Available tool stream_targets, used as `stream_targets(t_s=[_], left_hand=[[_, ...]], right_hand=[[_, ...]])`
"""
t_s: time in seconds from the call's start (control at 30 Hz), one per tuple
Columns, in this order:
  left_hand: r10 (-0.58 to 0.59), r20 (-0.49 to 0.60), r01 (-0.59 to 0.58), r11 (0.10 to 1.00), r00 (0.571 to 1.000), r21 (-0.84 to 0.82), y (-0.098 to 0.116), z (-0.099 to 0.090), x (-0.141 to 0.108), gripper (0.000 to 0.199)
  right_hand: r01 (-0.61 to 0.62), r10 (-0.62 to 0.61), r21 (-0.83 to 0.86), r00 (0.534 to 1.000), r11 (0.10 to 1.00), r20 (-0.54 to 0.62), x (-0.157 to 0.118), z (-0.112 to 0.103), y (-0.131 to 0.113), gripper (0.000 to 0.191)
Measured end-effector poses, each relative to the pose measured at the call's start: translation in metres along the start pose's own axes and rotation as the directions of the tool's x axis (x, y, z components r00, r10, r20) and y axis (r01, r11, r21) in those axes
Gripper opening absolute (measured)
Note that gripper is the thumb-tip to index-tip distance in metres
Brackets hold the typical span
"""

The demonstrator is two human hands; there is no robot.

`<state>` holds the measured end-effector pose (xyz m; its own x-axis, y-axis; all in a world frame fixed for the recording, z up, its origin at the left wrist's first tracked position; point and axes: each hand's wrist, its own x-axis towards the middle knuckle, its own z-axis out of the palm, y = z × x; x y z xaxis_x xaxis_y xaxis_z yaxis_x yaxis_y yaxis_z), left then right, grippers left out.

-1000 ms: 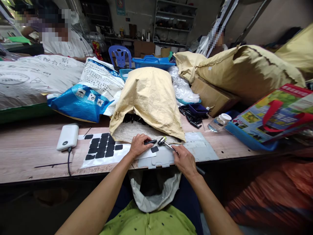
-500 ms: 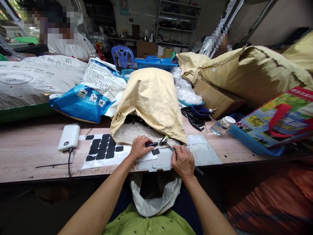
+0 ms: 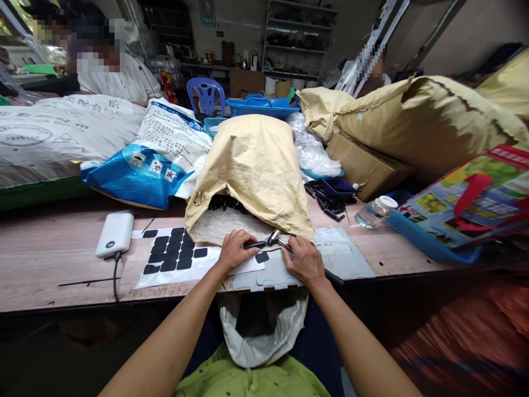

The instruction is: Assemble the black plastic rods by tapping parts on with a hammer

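Gripped in the left hand (image 3: 235, 251), a black piece (image 3: 257, 244) sits beside the hammer (image 3: 273, 237) held in the right hand (image 3: 305, 260), before the tan sack (image 3: 256, 160), seemingly mid-work, with dark pieces (image 3: 225, 203) left inside (whether the heap (image 3: 323, 202) right of the sack is finished, I cannot tell).
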<state>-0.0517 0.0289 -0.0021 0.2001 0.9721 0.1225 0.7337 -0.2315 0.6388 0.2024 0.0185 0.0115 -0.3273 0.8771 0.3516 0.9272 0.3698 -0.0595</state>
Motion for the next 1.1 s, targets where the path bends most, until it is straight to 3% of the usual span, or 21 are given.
stream_targets(t_s=[0.63,1.1], left_hand=[[-0.030,0.006,0.029,0.999,1.000,0.023,0.0014,-0.0011,0.0000,0.022],[-0.036,-0.022,0.036,0.999,0.999,0.021,0.0011,0.0007,0.0003,0.028]], right_hand=[[-0.008,0.008,0.006,0.997,1.000,-0.080,-0.0052,0.0061,-0.0001,0.018],[-0.025,0.025,0.015,0.999,1.000,-0.043,-0.0062,0.0046,-0.0002,0.015]])
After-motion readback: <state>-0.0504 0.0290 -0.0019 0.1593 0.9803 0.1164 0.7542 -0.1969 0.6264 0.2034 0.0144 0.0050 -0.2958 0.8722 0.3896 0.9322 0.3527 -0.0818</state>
